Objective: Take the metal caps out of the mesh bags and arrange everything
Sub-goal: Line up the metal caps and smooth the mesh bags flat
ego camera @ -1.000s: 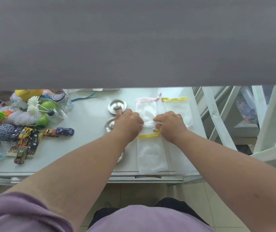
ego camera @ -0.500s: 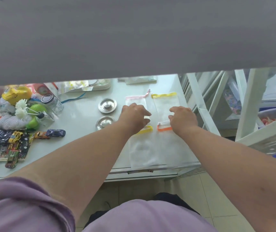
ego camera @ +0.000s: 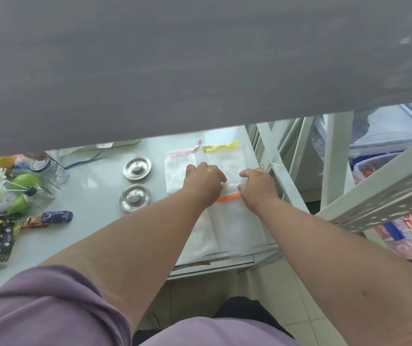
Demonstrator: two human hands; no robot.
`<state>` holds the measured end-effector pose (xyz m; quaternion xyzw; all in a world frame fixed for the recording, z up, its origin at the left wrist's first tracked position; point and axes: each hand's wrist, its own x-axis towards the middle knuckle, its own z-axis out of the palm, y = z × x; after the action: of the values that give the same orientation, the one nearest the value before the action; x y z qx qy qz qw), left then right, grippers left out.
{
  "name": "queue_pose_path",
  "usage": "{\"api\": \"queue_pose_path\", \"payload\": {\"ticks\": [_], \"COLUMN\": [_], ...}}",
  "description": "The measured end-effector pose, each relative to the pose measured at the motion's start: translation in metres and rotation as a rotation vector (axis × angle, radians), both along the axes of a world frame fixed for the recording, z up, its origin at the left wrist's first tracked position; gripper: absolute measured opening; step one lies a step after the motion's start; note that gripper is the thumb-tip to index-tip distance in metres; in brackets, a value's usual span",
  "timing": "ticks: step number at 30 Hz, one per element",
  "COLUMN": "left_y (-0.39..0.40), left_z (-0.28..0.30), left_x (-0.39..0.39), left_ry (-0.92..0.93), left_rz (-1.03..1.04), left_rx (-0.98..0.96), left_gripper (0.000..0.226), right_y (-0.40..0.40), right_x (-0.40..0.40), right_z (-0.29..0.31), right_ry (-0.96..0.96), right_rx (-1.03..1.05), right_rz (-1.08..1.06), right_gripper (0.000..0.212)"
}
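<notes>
Two round metal caps lie side by side on the white table, left of the bags. Several flat white mesh bags are laid out at the table's right end: a pink-trimmed bag, a yellow-trimmed bag, an orange-trimmed bag and one more bag partly under my left forearm. My left hand rests knuckles-up on the far bags, fingers bent. My right hand pinches the near edge of the yellow-trimmed bag, just above the orange trim.
Toy cars, a glass jar, green balls, white flowers and yarn crowd the table's left side. A white metal rack with storage boxes stands close on the right. A grey band hides the upper half of the view.
Both hands have shifted right and farther away, from the near yellow-trimmed bag to the far bags. The orange-trimmed bag has come into sight. The camera has tilted.
</notes>
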<state>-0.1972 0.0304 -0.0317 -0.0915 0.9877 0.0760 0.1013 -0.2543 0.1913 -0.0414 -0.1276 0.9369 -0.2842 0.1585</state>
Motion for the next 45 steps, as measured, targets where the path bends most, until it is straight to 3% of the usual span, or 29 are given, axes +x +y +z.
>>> {"api": "queue_pose_path", "payload": {"ticks": [10,13,17,23,33,45], "left_y": [-0.007,-0.016,-0.039,-0.064,-0.075,-0.081], "left_z": [0.001,0.012,0.018,0.004,-0.001,0.001], "left_x": [-0.003,0.018,0.075,0.157,0.161,0.162], "left_ry": [0.024,0.050,0.061,-0.051,-0.111,-0.132], "left_rz": [-0.044,-0.063,-0.040,-0.105,-0.147,-0.142], "left_rx": [0.018,0.035,0.041,0.032,0.027,0.005], "left_gripper": [0.035,0.036,0.034,0.040,0.054,0.059], "right_y": [-0.002,0.003,0.013,0.010,-0.018,-0.026], "right_x": [-0.004,0.013,0.066,0.129,0.158,0.160], "right_z": [0.000,0.010,0.021,0.013,0.007,0.008], "right_ry": [0.023,0.106,0.157,0.147,0.092,0.142], "right_rx": [-0.021,-0.054,-0.091,0.131,0.229,0.253], "right_rz": [-0.017,0.024,0.254,0.568,0.502,0.492], "right_gripper": [0.038,0.038,0.040,0.057,0.071,0.058]}}
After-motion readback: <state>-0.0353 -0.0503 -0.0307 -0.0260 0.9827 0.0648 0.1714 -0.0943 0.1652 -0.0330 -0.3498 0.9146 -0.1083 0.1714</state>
